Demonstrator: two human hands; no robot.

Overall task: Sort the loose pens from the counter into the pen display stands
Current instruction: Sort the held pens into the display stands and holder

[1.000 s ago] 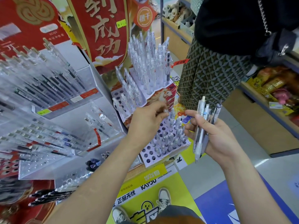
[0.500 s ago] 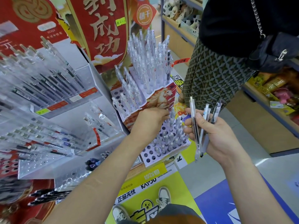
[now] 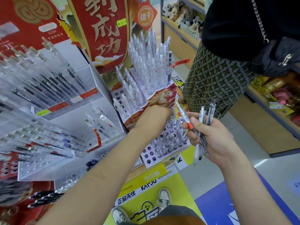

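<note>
At the white perforated pen stand, left hand is reaching in, fingers' state untellable; right hand is gripping several clear plastic pens, awaiting sorting.

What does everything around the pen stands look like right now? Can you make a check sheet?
Surface: counter mostly hidden under stands.
Job's things: several pens in right hand; holed stand part filled; acrylic stand holds rows of pens.
Clutter: black pens lying at lower left.
Hands: left hand reaches to holed stand, grip unclear; right grips pens.
Cables: nothing seen.
Surroundings: person close at right; red signs; toy shelves.
</note>
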